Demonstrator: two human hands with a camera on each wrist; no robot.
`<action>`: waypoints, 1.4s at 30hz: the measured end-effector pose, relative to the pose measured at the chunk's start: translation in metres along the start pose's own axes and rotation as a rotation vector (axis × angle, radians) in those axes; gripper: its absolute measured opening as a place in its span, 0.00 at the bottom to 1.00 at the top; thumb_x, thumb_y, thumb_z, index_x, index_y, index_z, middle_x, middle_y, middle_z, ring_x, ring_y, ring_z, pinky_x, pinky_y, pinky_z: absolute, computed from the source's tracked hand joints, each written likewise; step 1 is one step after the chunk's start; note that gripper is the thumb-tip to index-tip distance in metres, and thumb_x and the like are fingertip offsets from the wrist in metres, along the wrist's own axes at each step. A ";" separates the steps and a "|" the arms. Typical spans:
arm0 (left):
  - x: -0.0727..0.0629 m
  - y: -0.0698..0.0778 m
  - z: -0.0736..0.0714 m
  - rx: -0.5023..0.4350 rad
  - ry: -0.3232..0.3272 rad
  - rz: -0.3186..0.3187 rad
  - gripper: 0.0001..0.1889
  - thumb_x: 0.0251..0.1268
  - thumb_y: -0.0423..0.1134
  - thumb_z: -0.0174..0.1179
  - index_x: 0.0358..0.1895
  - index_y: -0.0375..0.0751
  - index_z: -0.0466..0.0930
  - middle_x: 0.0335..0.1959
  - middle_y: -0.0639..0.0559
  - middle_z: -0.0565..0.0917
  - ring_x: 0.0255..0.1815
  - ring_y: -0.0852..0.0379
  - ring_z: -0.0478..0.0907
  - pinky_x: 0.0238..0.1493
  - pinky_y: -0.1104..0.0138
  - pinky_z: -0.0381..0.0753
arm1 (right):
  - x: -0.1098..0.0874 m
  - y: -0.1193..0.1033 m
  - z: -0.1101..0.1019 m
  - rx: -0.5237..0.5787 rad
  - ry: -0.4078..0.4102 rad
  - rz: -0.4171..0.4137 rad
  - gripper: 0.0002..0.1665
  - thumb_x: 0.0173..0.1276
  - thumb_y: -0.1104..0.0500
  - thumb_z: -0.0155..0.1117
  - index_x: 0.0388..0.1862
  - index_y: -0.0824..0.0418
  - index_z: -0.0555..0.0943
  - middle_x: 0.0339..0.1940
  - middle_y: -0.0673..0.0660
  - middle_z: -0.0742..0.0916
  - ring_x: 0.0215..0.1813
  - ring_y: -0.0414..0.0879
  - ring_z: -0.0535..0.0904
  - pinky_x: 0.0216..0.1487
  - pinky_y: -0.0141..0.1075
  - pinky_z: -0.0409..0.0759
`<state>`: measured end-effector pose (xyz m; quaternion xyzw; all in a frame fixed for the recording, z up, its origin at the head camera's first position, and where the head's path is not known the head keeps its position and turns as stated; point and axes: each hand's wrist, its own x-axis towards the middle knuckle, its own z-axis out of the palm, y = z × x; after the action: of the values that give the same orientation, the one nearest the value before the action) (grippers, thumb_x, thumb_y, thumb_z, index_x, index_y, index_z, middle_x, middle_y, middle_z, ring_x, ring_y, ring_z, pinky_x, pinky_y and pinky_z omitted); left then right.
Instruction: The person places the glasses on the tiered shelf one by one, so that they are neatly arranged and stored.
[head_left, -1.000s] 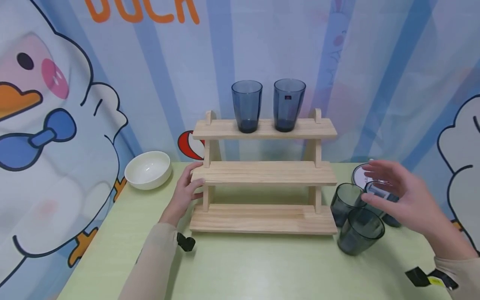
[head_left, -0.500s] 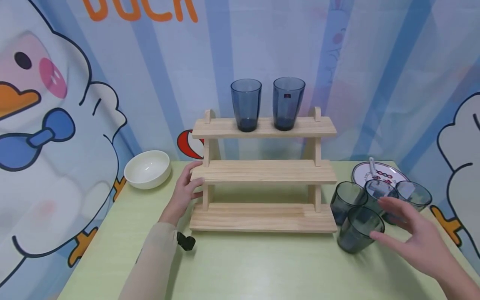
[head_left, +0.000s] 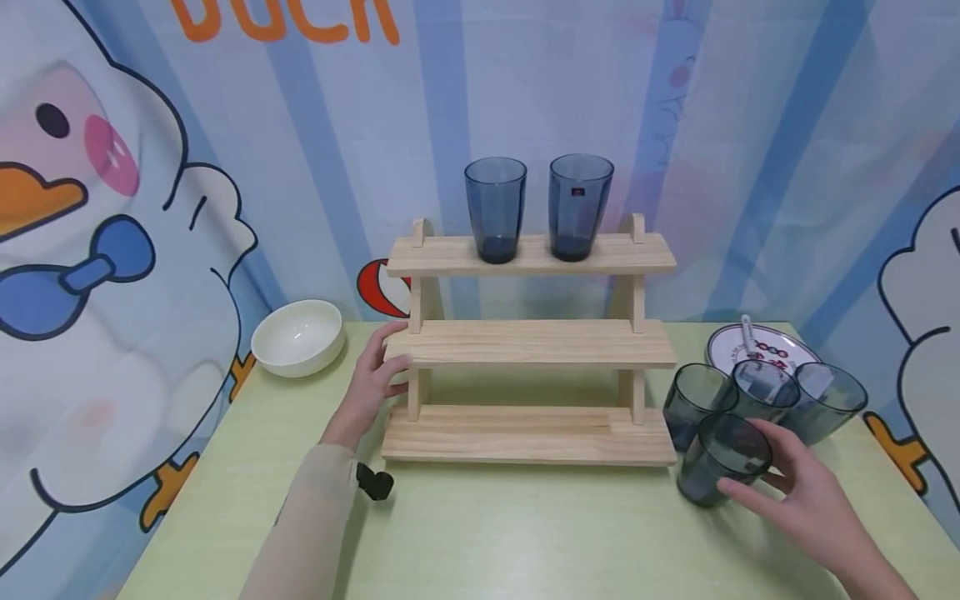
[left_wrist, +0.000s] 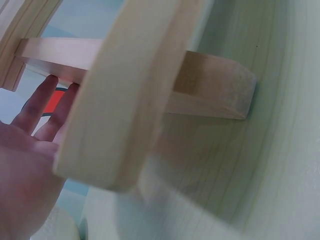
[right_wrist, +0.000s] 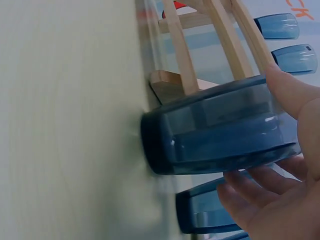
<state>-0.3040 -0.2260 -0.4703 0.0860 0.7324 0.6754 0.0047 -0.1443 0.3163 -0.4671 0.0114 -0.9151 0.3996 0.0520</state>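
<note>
A three-tier wooden display shelf [head_left: 529,342] stands on the table. My left hand [head_left: 367,387] grips the left end of its middle tier. The left wrist view shows that hand's fingers [left_wrist: 37,107] reaching behind the board, against the upright. On the right, my right hand [head_left: 798,492] has thumb and fingers around the sides of the nearest tinted glass [head_left: 712,471], which is upright. Seen from the right wrist, the thumb lies on one side of this glass [right_wrist: 220,127] and the fingertips on the other. Three more glasses [head_left: 828,404] stand close behind it.
Two blue glasses [head_left: 496,212] stand on the top tier. Behind the grouped glasses lies a patterned plate [head_left: 723,346] with a white spoon [head_left: 748,333]. A white bowl [head_left: 297,340] sits at the back left, in front of a printed curtain [head_left: 360,167].
My right hand has come down and left from above the back glasses to the nearest glass and closed around it. My left hand has stayed on the shelf.
</note>
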 end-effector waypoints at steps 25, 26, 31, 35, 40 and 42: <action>0.000 0.001 -0.001 0.006 0.001 -0.013 0.29 0.80 0.43 0.55 0.79 0.61 0.62 0.79 0.43 0.65 0.72 0.35 0.70 0.64 0.34 0.76 | 0.004 0.010 0.019 0.216 0.029 0.053 0.54 0.63 0.56 0.81 0.81 0.62 0.60 0.72 0.69 0.73 0.53 0.20 0.71 0.48 0.19 0.80; 0.000 0.000 -0.001 0.008 0.001 -0.015 0.29 0.80 0.43 0.55 0.79 0.61 0.62 0.79 0.43 0.65 0.72 0.35 0.70 0.64 0.34 0.76 | 0.003 0.011 0.020 0.218 0.029 0.058 0.54 0.63 0.56 0.81 0.81 0.62 0.60 0.73 0.69 0.72 0.53 0.20 0.71 0.48 0.19 0.80; 0.000 -0.002 -0.001 0.013 0.000 -0.024 0.29 0.81 0.44 0.55 0.80 0.62 0.61 0.79 0.43 0.65 0.72 0.35 0.70 0.65 0.34 0.76 | 0.002 0.014 0.020 0.232 0.031 0.065 0.54 0.64 0.56 0.81 0.81 0.59 0.60 0.72 0.66 0.72 0.55 0.21 0.71 0.49 0.19 0.80; 0.001 -0.002 -0.002 0.016 -0.001 -0.027 0.29 0.81 0.45 0.55 0.80 0.63 0.61 0.79 0.44 0.65 0.72 0.36 0.70 0.65 0.35 0.76 | 0.001 0.015 0.019 0.248 0.036 0.060 0.53 0.64 0.55 0.81 0.82 0.56 0.60 0.71 0.63 0.72 0.56 0.21 0.72 0.50 0.20 0.81; 0.000 -0.001 -0.001 0.013 0.000 -0.023 0.29 0.81 0.44 0.55 0.80 0.62 0.61 0.80 0.43 0.64 0.72 0.35 0.70 0.65 0.34 0.75 | 0.000 0.017 0.018 0.245 0.031 0.086 0.54 0.65 0.52 0.80 0.83 0.52 0.60 0.72 0.65 0.72 0.56 0.21 0.71 0.50 0.19 0.80; 0.000 0.000 -0.001 0.012 0.002 -0.021 0.29 0.81 0.44 0.54 0.80 0.62 0.61 0.80 0.43 0.64 0.72 0.35 0.70 0.64 0.34 0.76 | -0.001 0.018 0.016 0.237 0.026 0.094 0.54 0.66 0.52 0.79 0.84 0.52 0.59 0.73 0.65 0.71 0.55 0.21 0.71 0.50 0.18 0.79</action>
<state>-0.3038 -0.2269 -0.4703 0.0775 0.7373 0.6710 0.0107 -0.1457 0.3165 -0.4910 -0.0305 -0.8604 0.5069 0.0434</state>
